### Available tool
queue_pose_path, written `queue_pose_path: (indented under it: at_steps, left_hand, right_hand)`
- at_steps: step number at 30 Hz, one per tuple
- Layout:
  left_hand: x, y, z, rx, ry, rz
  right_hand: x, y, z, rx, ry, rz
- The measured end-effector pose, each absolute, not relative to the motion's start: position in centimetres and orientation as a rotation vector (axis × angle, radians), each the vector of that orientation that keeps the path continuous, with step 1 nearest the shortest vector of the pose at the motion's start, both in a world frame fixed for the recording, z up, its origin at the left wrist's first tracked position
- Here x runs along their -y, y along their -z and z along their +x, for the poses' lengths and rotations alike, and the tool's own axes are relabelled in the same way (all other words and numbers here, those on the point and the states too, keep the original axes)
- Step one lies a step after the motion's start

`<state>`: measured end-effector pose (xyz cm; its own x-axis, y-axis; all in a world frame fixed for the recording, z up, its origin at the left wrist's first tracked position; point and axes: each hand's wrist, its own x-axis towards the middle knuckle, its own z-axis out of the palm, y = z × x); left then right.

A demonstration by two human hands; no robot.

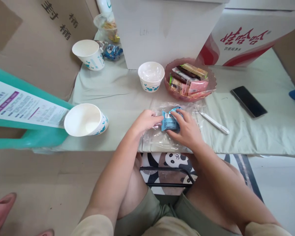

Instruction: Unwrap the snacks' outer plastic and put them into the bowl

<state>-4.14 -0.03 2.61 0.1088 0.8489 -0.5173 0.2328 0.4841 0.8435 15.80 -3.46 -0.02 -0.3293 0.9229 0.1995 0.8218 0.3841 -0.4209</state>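
A small blue snack packet (168, 122) lies inside a clear plastic bag (157, 139) at the front edge of the cloth-covered table (127, 101). My right hand (186, 129) grips the packet from the right, fingers curled over it. My left hand (145, 121) pinches the packet's left end through the plastic. Both hands rest on the bag.
A pink glass dish (211, 80) of wrapped snacks and a white paper bowl (151, 76) stand behind the bag. Two more paper bowls (85, 119) (88, 54) are at left. A white pen-like tool (215, 123) and black phone (248, 101) lie right. Cardboard boxes line the back.
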Motion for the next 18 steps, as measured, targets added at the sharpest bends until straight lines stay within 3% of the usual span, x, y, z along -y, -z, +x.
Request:
queue_pose_path:
  at_steps: [5, 10, 14, 18]
  left_hand:
    - [0.8, -3.6, -4.0, -1.28, -0.704, 0.894]
    - [0.6, -4.5, -3.1, -1.138, -0.691, 0.722]
    - [0.0, -4.6, -2.8, -1.257, -0.718, 0.768]
    - [-0.4, -4.2, -3.2, -1.378, -0.742, 0.814]
  right_hand:
    - [3.0, -0.2, 15.9, 2.337, -0.394, -1.535]
    - [2.1, -0.3, 18.2, 2.328, -0.678, -1.355]
    - [1.6, -0.5, 20.8, 2.282, -0.907, -1.166]
    - [1.4, -0.2, 21.5, 2.171, -0.878, -1.158]
